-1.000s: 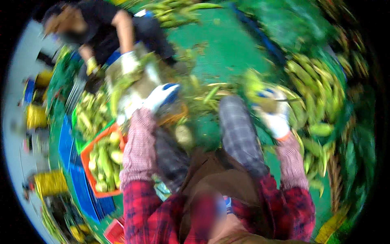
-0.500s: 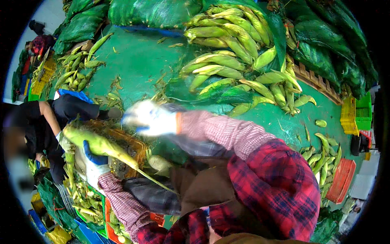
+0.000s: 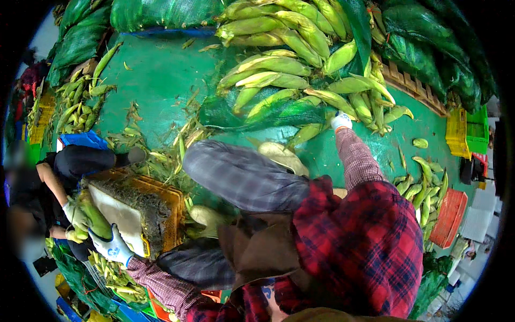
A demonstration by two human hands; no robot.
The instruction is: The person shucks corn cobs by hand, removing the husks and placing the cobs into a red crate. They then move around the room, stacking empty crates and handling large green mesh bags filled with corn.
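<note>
My left hand [image 3: 111,246], in a white and blue glove, is at the lower end of a green husked ear of corn [image 3: 96,217]. Its thumb and fingers are spread apart there. A co-worker's gloved hand [image 3: 76,216] is on the same ear from the left. My right hand [image 3: 341,122], gloved in white, reaches out to the far right. Its fingers are closed at the tip of another ear of corn [image 3: 309,134], which lies on the floor by the green netting [image 3: 268,119]. Part of that grip is hidden by the glove's back.
A heap of corn [image 3: 284,40] lies ahead, beside stuffed green net sacks [image 3: 161,15]. An orange crate [image 3: 174,196] with a white board [image 3: 115,206] and corn silk on it stands at left. A red crate [image 3: 449,217] and a wooden pallet [image 3: 410,88] are at right.
My right hand has swung from the middle left to the corn at the right and closed on an ear. My left hand has opened around its ear, which is now more upright by the co-worker.
</note>
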